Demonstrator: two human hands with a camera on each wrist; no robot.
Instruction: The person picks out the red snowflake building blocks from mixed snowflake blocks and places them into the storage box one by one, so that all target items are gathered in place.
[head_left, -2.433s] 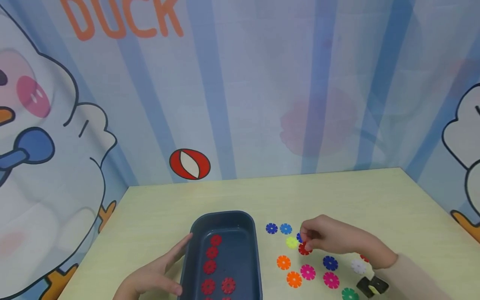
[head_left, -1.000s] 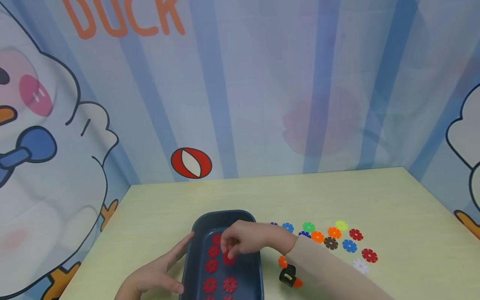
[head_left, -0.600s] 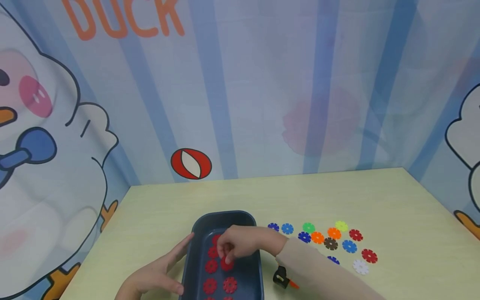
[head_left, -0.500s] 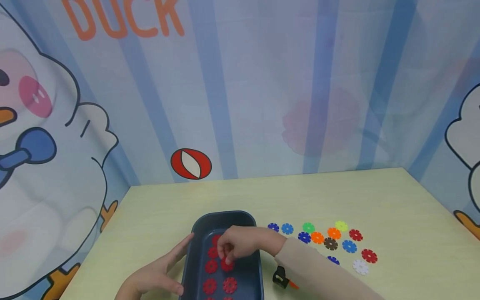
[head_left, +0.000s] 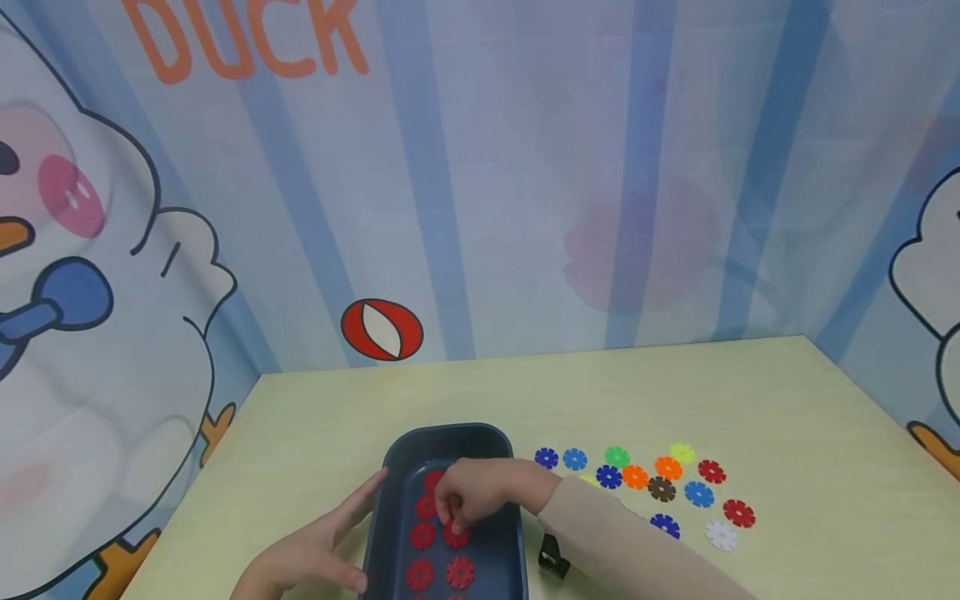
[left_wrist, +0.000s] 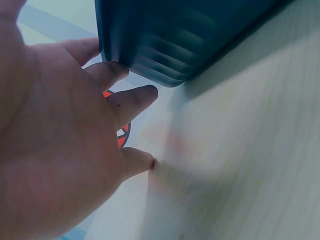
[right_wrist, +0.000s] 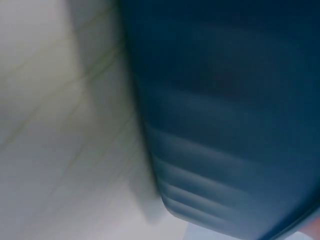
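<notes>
A dark blue rectangular tray [head_left: 491, 443] stands on the table, with red notched plastic discs [head_left: 420, 573] lying flat in two rows inside. My right hand [head_left: 480, 487] reaches over the tray's right rim, its thumb and fingers curled down and pinching a red disc [head_left: 457, 537] at the top of the right row. My left hand [head_left: 307, 550] lies along the tray's left side, fingertips at the rim. In the left wrist view, the spread fingers [left_wrist: 135, 100] of that hand are near or against the outer wall [left_wrist: 160, 50]. The right wrist view shows only the tray's outside wall [right_wrist: 210, 150], blurred.
Right of the tray lie several loose discs: dark blue [head_left: 546, 457], light blue [head_left: 574, 459], green [head_left: 617, 456], orange [head_left: 634, 477], brown [head_left: 662, 488], white [head_left: 722, 535] and red [head_left: 739, 512]. The right sleeve [head_left: 630, 533] covers part of that area. A printed curtain [head_left: 525, 208] backs the table.
My right hand has carried a red disc from the table on the right into the tray, then lowered slightly toward the near end. My left hand has stayed at the tray's side.
</notes>
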